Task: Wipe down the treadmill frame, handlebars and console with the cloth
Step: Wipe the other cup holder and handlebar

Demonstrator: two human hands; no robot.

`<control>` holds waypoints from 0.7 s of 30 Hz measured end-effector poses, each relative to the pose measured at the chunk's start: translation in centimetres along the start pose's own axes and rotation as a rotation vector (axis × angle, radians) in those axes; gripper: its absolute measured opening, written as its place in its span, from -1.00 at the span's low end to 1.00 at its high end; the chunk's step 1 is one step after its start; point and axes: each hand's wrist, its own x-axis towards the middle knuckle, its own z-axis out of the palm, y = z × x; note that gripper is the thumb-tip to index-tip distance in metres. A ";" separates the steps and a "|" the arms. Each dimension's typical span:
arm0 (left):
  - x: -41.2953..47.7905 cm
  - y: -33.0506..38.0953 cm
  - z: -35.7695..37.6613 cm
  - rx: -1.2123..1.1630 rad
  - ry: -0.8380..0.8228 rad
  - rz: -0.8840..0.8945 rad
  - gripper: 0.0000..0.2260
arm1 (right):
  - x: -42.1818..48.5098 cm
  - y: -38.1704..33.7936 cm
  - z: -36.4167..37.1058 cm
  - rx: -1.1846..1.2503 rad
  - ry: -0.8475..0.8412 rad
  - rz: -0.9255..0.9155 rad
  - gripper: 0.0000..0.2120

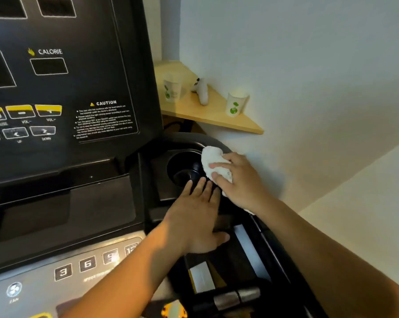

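Cloth (pixel 213 161) bunched, long axis diag up-left, on cup-holder (pixel 182 172) rim | R hand (pixel 238 181) grips it | L hand (pixel 195 218) flat, fingers straight

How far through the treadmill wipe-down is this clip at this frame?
Done: cannot tell; no surface looks visibly wiped. In hand: the right hand grips the cloth against the rim of the cup holder, left hand flat beside it. Left, seemingly: the console panel and the handlebar.

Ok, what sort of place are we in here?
Probably a home or small gym corner: a treadmill console beside a plain wall, with paper cups on a wooden corner shelf.
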 end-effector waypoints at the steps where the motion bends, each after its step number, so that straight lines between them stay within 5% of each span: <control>1: 0.3 0.2 -0.1 0.000 -0.009 -0.007 -0.12 | -1.2 0.6 -0.4 0.048 -0.026 -0.042 -0.66; 5: -0.1 0.2 0.3 0.012 0.040 0.012 -0.18 | -3.1 5.4 -2.5 0.197 0.034 0.052 -0.70; 11: 0.0 0.3 0.2 -0.152 0.103 -0.026 -0.30 | 3.0 5.2 -0.3 0.065 0.053 0.039 -0.66; 17: -0.7 0.3 0.2 -0.808 0.312 -0.168 -0.51 | -2.0 5.8 -1.7 0.225 -0.081 -0.184 -0.46; 21: -0.1 0.5 -0.2 -0.846 0.371 -0.207 -0.62 | -1.5 7.0 -2.4 0.299 -0.042 -0.212 -0.54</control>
